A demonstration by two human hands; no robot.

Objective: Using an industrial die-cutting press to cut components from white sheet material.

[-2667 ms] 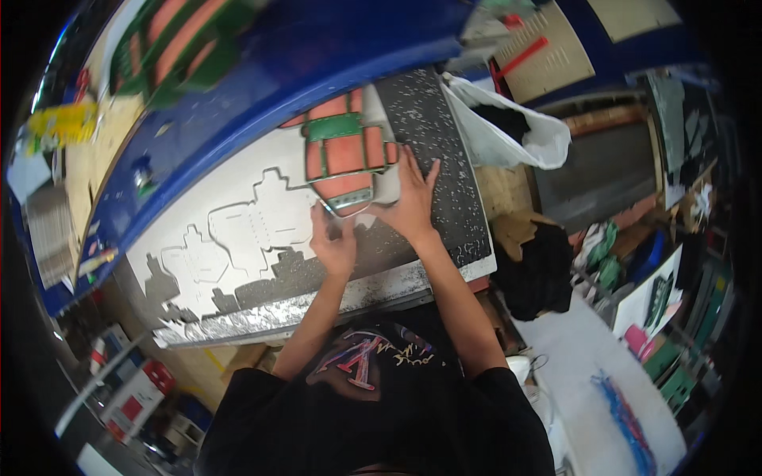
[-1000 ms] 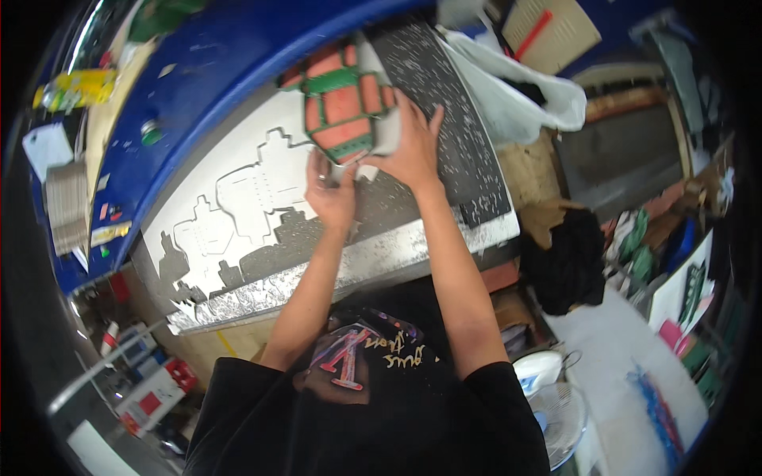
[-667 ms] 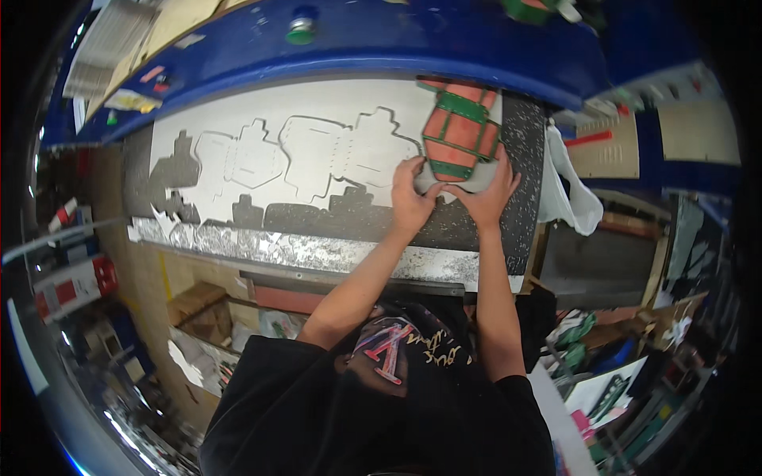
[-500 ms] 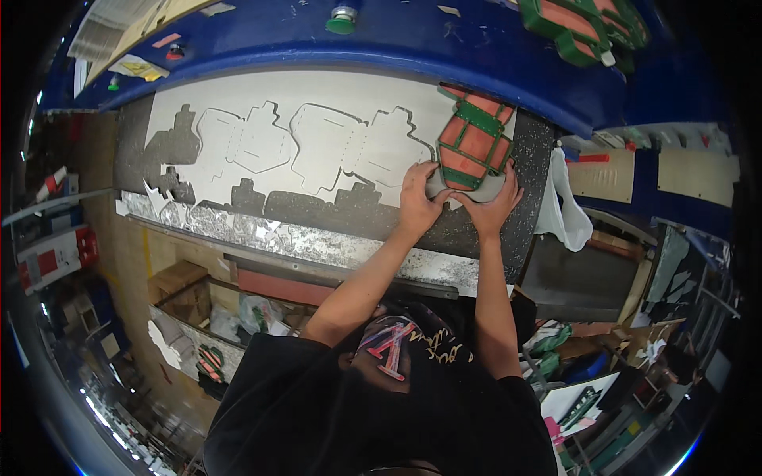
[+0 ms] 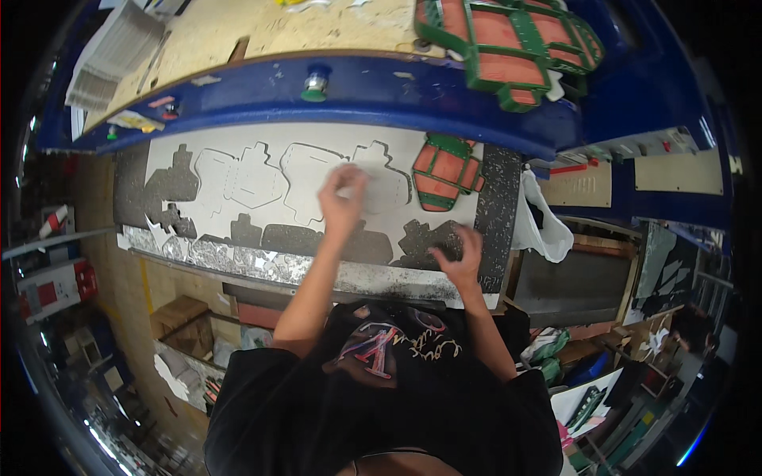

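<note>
My left hand (image 5: 343, 202) is over the middle of a white cardboard sheet (image 5: 274, 143), its curled fingers smeared by motion. A blurred greyish patch lies beside its fingers; whether the hand grips a piece is unclear. Thumb and fingers apart and holding nothing, my right hand (image 5: 462, 258) hovers above the dark speckled board (image 5: 496, 214). Just beyond it, a green-framed cutting die with pink-red foam (image 5: 446, 174) lies on the right end of the sheet. Left of the die, cut outlines of box shapes (image 5: 258, 178) run across the cardboard.
A blue machine beam (image 5: 238, 103) with a green button (image 5: 314, 86) spans behind the board. On the wooden top above it sit a larger green-and-pink die (image 5: 508, 44) and a stack of cut card (image 5: 119, 55). White scrap (image 5: 544, 226) hangs at the board's right edge.
Both hands have left the die; the left moved left over the sheet, the right drew back toward me. The pale piece at the die's near end is gone from there. The view has shifted.
</note>
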